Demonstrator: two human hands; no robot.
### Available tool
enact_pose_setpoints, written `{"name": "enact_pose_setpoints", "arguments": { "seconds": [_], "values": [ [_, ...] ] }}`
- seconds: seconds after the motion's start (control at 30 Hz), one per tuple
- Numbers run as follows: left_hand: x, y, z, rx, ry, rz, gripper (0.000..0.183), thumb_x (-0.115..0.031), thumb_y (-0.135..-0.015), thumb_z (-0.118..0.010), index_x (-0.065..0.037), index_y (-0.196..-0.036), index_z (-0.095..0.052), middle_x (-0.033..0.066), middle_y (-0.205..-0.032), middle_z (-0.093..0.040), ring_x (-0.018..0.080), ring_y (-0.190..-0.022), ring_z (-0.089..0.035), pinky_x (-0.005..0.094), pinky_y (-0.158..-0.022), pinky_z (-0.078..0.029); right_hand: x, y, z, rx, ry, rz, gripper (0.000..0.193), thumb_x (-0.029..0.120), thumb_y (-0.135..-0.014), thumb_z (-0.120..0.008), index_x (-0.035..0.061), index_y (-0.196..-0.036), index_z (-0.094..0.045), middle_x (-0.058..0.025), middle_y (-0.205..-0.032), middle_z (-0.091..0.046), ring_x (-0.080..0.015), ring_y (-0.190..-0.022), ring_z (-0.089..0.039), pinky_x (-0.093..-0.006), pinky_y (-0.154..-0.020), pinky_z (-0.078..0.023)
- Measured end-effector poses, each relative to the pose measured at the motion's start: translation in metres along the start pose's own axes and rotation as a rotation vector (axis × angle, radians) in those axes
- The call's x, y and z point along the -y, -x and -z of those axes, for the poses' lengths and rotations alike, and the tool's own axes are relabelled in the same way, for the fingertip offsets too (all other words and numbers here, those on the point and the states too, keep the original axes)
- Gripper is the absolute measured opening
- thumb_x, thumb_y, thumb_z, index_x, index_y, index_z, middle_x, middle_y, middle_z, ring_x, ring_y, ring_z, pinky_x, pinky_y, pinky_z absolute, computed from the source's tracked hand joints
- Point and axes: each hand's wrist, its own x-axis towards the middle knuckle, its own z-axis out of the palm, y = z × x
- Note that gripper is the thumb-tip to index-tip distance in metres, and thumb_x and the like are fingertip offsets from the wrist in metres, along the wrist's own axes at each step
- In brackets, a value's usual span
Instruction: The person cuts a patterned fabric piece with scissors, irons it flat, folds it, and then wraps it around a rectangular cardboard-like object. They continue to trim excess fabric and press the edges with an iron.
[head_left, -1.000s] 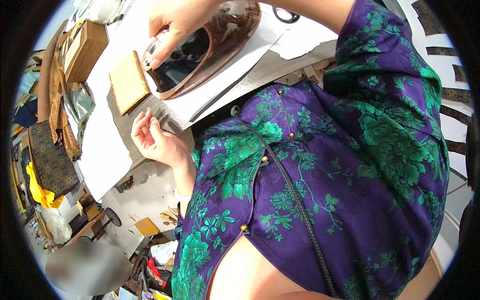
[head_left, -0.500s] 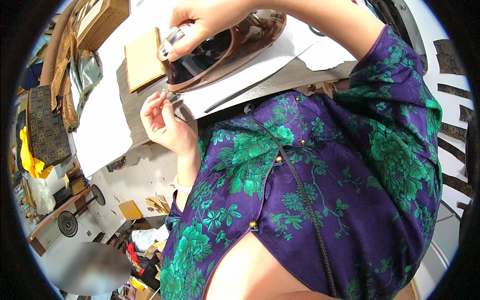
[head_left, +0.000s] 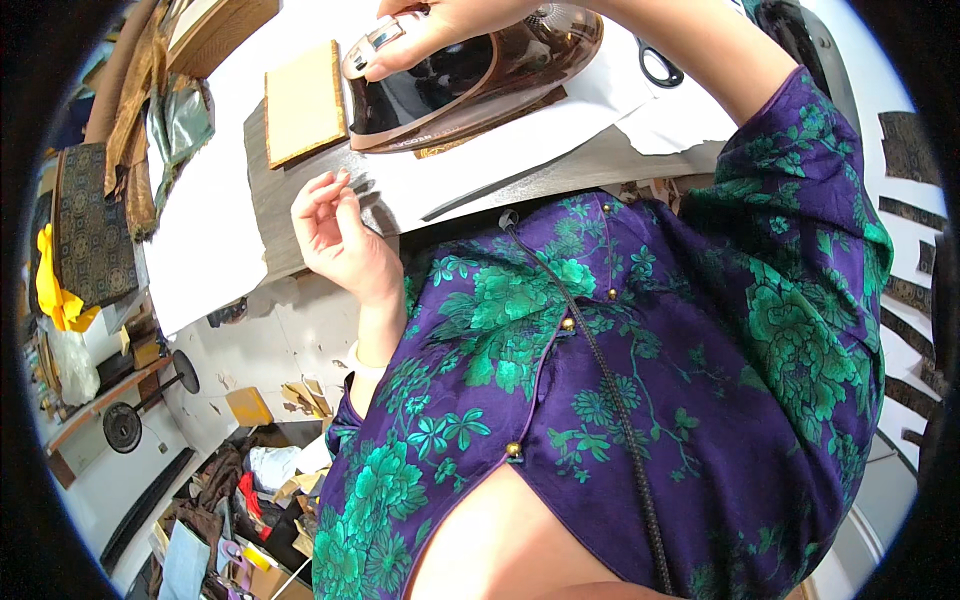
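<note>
- The glossy brown, translucent-bodied iron with a dark oval panel (head_left: 470, 82) is the landmark; it sits over white paper (head_left: 590, 120) on the worktable, its nose to the person's left.
- The right hand (head_left: 450, 28) grips the iron from above, thumb lying toward the nose; the picture's upper edge cuts off part of the grip, so the other fingers cannot be fully told.
- The left hand (head_left: 350, 245) is just nearer the person than the iron's nose, fingers loosely curled, with nothing visible in them.
- A flat brown-and-gold patterned strip (head_left: 490, 128) shows along the iron's near edge, partly beneath it.
- A pale rectangular board with golden edges (head_left: 303, 105) lies just left of the nose; black-handled scissors (head_left: 660, 68) lie to the iron's right.
- Handling well, as a judgement: hold the sole level, press evenly along the strip without dragging it askew, and keep the left fingertips clear of the nose, which may be hot.
</note>
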Motion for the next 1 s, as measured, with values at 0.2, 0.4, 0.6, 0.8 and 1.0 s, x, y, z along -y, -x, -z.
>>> {"name": "enact_pose_setpoints", "arguments": {
  "seconds": [0.2,0.4,0.6,0.8,1.0],
  "values": [
    [0.0,0.0,-0.001,0.01,0.013,0.004,0.017,0.015,-0.093,-0.053,0.003,-0.104,-0.059,0.0166,-0.118,-0.061,0.0233,-0.106,-0.066,0.0332,-0.097,-0.052,0.008,0.002,0.005,0.013,0.036,-0.025,0.07,0.066,-0.086,-0.06,-0.0015,-0.096,-0.076,-0.0209,-0.088,-0.074,-0.0354,-0.081,-0.071,-0.0421,-0.076,-0.056],
    [0.0,0.002,0.002,-0.011,-0.003,0.005,0.018,0.016,-0.092,-0.053,0.003,-0.103,-0.059,0.017,-0.118,-0.06,0.0241,-0.105,-0.066,0.0353,-0.099,-0.052,0.027,0.026,0.019,0.109,0.016,-0.016,0.068,0.066,-0.088,-0.058,0.001,-0.087,-0.076,-0.0187,-0.076,-0.071,-0.0337,-0.07,-0.069,-0.0428,-0.066,-0.055],
    [-0.003,0.001,-0.002,0.015,0.037,0.015,0.017,0.015,-0.092,-0.053,0.003,-0.102,-0.059,0.0168,-0.117,-0.06,0.0244,-0.104,-0.066,0.0365,-0.1,-0.052,0.016,0.042,0.016,0.113,-0.015,-0.094,0.069,0.065,-0.088,-0.061,-0.0015,-0.075,-0.069,-0.019,-0.065,-0.064,-0.032,-0.061,-0.063,-0.0412,-0.059,-0.05],
    [-0.012,0.005,-0.003,0.015,0.042,0.037,0.017,0.016,-0.09,-0.055,0.001,-0.098,-0.061,0.0133,-0.116,-0.06,0.0212,-0.105,-0.065,0.0349,-0.099,-0.052,0.019,0.055,0.023,0.117,0.033,-0.054,0.064,0.063,-0.087,-0.064,0.0029,-0.065,-0.062,-0.0151,-0.052,-0.055,-0.0333,-0.05,-0.058,-0.0411,-0.049,-0.044],
    [-0.017,0.005,-0.005,0.041,0.062,0.048,0.016,0.014,-0.091,-0.057,0.0,-0.098,-0.06,0.0116,-0.117,-0.059,0.0185,-0.105,-0.064,0.033,-0.099,-0.051,0.03,0.041,0.021,0.117,0.012,-0.123,0.063,0.061,-0.085,-0.068,0.0022,-0.064,-0.06,-0.0175,-0.052,-0.053,-0.0347,-0.049,-0.056,-0.0416,-0.048,-0.042]
  ]
}}
